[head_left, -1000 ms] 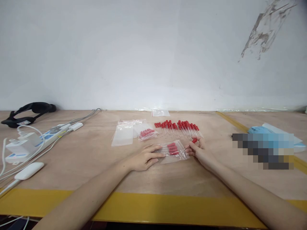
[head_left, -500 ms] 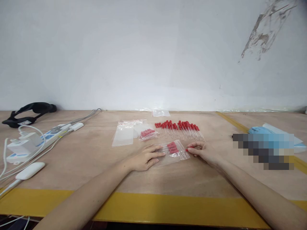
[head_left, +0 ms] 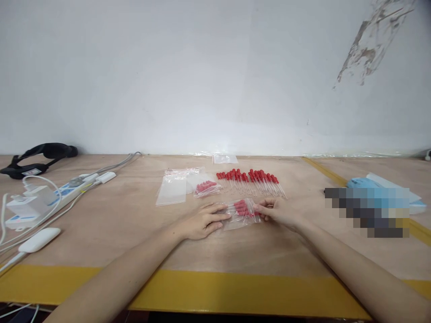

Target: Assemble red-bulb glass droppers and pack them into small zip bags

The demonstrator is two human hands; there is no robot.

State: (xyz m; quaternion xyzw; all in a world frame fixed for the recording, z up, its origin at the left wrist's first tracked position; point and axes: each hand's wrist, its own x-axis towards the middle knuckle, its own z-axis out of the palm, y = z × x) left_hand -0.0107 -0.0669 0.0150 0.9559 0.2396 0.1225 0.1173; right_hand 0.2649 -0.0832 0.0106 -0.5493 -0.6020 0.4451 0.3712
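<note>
A clear zip-lock bag lies on the table with several red-bulbed droppers inside. My left hand rests on the bag's left end, fingers stretched out flat. At the right-hand mouth of the bag, my right hand pinches a dropper by its red bulb; most of its tube is in the bag or hidden. Behind the hands, loose droppers lie in rows, bulbs toward the wall. A filled bag of droppers sits on flat clear bags to the left.
At left are a power strip with chargers and cables, a white oval device and a black headset strap. A blue item lies at right, partly pixelated. Yellow tape runs along the front edge.
My right hand has moved slightly left, pushing the dropper further into the bag's mouth. The left hand keeps its place on the bag.
</note>
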